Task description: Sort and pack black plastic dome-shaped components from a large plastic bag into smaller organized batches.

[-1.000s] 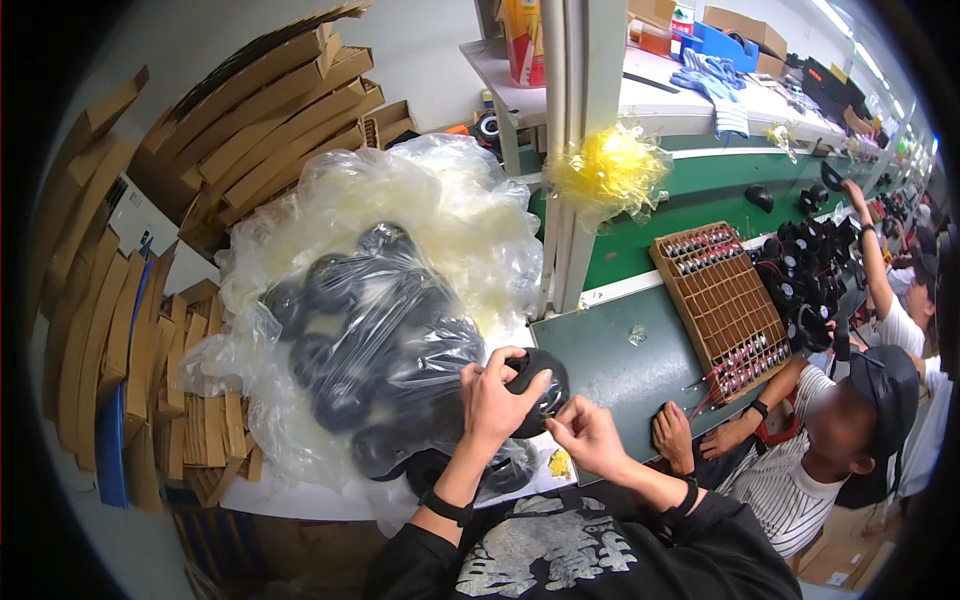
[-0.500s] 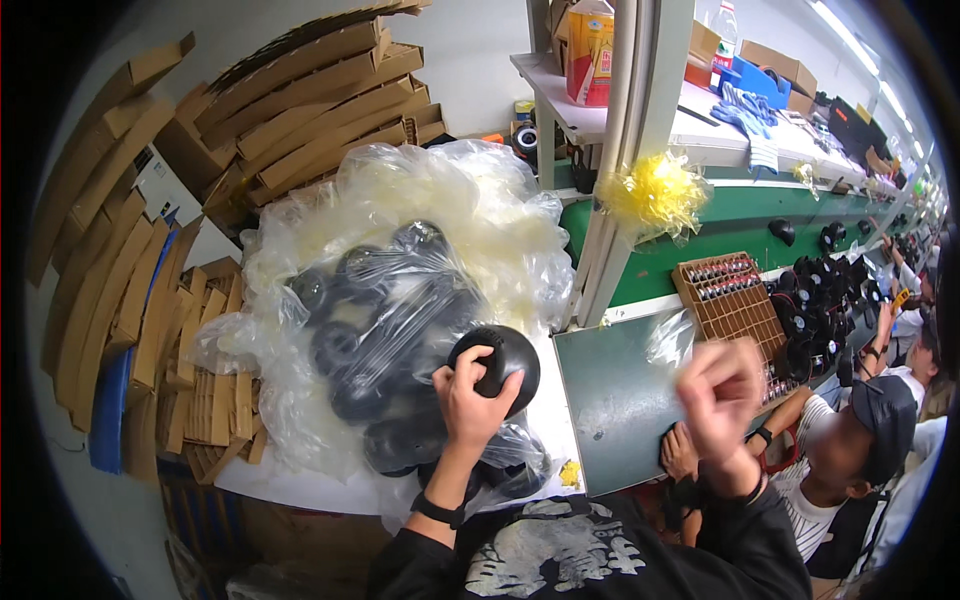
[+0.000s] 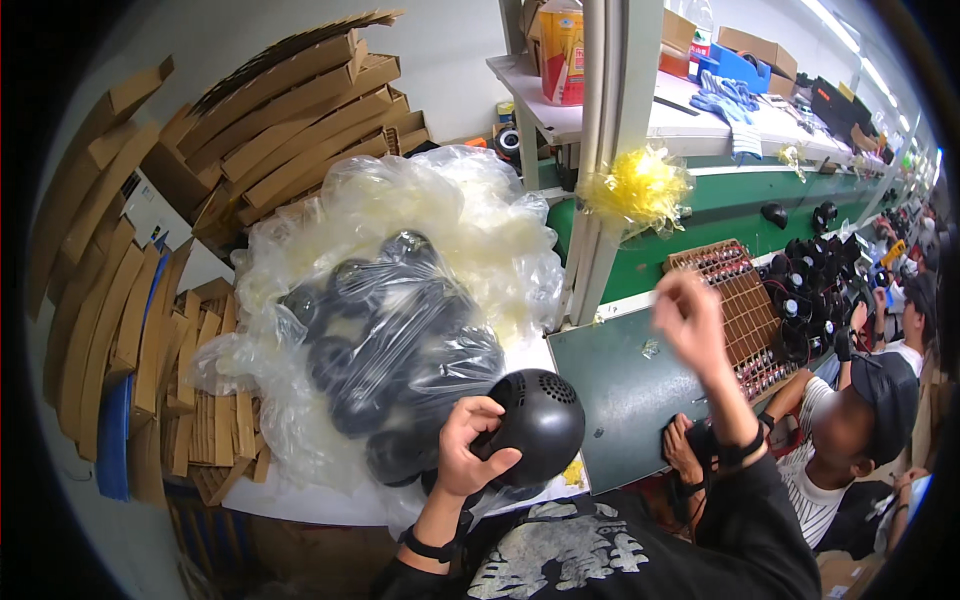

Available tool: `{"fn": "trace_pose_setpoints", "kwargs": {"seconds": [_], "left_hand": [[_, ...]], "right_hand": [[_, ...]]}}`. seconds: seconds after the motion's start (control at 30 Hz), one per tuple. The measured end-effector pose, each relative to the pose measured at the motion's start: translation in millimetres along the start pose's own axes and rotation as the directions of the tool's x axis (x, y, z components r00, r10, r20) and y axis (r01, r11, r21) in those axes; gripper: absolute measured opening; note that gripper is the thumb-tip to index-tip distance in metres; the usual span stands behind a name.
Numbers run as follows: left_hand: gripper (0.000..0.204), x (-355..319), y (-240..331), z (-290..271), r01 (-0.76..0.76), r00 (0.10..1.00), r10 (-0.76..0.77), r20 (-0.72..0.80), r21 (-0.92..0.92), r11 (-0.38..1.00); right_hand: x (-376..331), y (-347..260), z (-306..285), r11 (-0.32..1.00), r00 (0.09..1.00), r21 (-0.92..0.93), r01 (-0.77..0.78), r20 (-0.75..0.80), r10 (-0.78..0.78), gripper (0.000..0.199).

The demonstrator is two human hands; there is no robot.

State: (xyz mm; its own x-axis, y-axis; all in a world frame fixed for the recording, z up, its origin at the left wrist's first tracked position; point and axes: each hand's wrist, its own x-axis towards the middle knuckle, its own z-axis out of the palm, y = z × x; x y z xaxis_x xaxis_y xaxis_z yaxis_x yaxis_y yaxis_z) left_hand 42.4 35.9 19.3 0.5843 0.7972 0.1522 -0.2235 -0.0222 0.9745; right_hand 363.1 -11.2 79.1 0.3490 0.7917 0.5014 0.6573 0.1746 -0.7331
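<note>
My left hand (image 3: 470,445) grips a round black plastic shell (image 3: 542,425) by its left edge, thumb and fingers wrapped over the rim. A patch of small round holes shows on the shell's upper side. To its left, more black shells (image 3: 375,345) lie under clear plastic film on the white table (image 3: 300,502). My right hand (image 3: 690,315) is raised over the dark green board (image 3: 615,390), fingers curled and blurred; whether they hold anything does not show. Beneath that hand, a small scrap of clear plastic (image 3: 650,348) lies on the board.
A heap of clear bags (image 3: 470,190) surrounds the shells. Stacked cardboard dividers (image 3: 300,140) stand at the left. A metal post (image 3: 610,150) carries a yellow plastic tuft (image 3: 640,190). A gridded cardboard tray (image 3: 735,310) holds small parts. A co-worker in a cap (image 3: 885,400) sits close at the right.
My left hand has brought the black shell nearer and turned it, so its holes show. My right hand has moved up and slightly left. The larger clear film beside it no longer shows.
</note>
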Motion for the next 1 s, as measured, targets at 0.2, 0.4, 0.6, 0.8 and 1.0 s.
{"fn": "trace_pose_setpoints", "kwargs": {"seconds": [0.2, 0.4, 0.6, 0.8, 1.0], "left_hand": [[0.057, 15.4, -3.1, 27.1, 0.336, 0.912, -0.184, 0.367, -0.408, 0.849], [0.050, 11.4, -28.6, 54.1, 0.419, 0.877, -0.262, 0.402, -0.374, 0.828], [0.047, 11.0, -41.0, 64.4, 0.399, 0.916, -0.349, 0.197, -0.529, 0.749], [0.045, 19.3, -30.1, 62.3, 0.261, 0.956, -0.286, 0.066, -0.639, 0.724], [0.043, 16.5, -36.4, 66.0, 0.237, 0.962, -0.271, 0.025, -0.570, 0.786]], "right_hand": [[-64.5, -66.0, 15.2, 0.923, 0.669, 0.333, 0.193, 0.643, -0.372, 0.086], [-118.3, 2.9, 21.9, 0.742, 0.831, 0.598, -0.304, 0.547, -0.100, 0.079], [-132.1, 2.0, 37.2, 0.057, 0.719, 0.848, -0.526, 0.408, 0.562, 0.064], [-112.6, 21.1, 65.1, -0.287, 0.537, 0.928, -0.237, 0.372, 0.757, 0.036], [-109.0, 29.1, 74.5, -0.293, 0.482, 0.932, -0.212, 0.361, 0.799, 0.037]]}}
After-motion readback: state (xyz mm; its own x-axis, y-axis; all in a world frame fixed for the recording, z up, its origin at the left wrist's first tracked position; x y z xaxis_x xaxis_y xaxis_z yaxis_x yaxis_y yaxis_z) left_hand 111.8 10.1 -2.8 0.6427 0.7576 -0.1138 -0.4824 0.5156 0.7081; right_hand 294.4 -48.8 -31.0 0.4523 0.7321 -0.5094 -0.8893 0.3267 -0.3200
